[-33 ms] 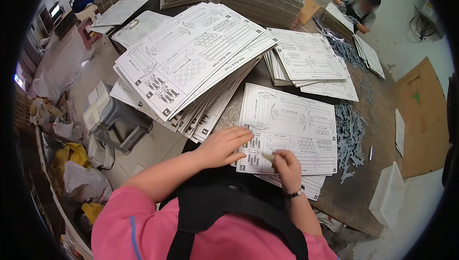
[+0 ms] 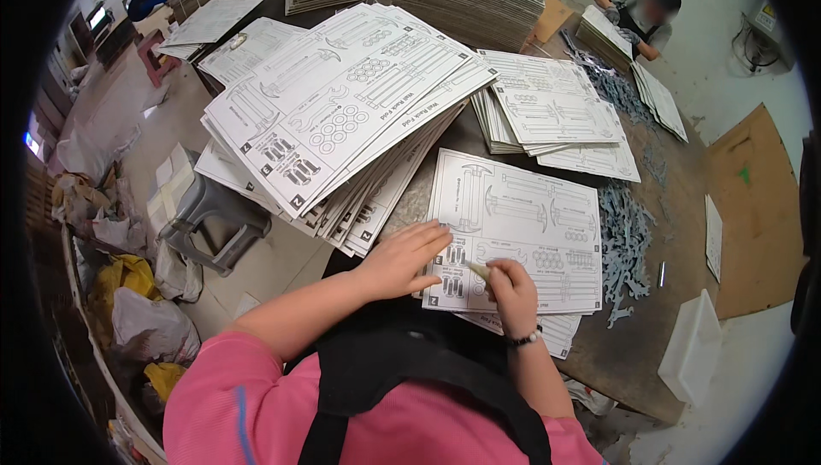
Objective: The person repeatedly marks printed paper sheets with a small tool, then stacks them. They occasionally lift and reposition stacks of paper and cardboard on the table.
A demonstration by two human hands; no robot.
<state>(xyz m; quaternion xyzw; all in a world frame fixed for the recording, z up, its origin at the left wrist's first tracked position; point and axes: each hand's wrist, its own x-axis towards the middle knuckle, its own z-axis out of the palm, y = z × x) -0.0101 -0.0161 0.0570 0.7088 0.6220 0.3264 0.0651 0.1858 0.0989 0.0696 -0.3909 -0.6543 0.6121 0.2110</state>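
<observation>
A printed cardboard sheet [image 2: 513, 183] with line drawings of tools and parts lies in front of me on the table, on top of other sheets [image 2: 558, 332] that stick out below it. My left hand [image 2: 400, 261] rests flat on its left edge, fingers stretched out and holding nothing. My right hand [image 2: 513, 292] is closed around a small pale, pointed tool [image 2: 479, 271]. The tool's tip points up and left at the printed bolts near the sheet's lower left. What kind of tool it is I cannot make out.
A tall fanned stack of printed sheets [image 2: 342, 97] stands at left, another stack [image 2: 556, 106] behind. Grey metal wrenches [image 2: 629, 247] lie heaped at right, near a white tray [image 2: 691, 349]. A grey stool [image 2: 214, 221] stands left. Another person [image 2: 646, 24] handles sheets at far right.
My right hand has shifted slightly up the sheet, and the pale tool's tip with it. My left hand has hardly moved.
</observation>
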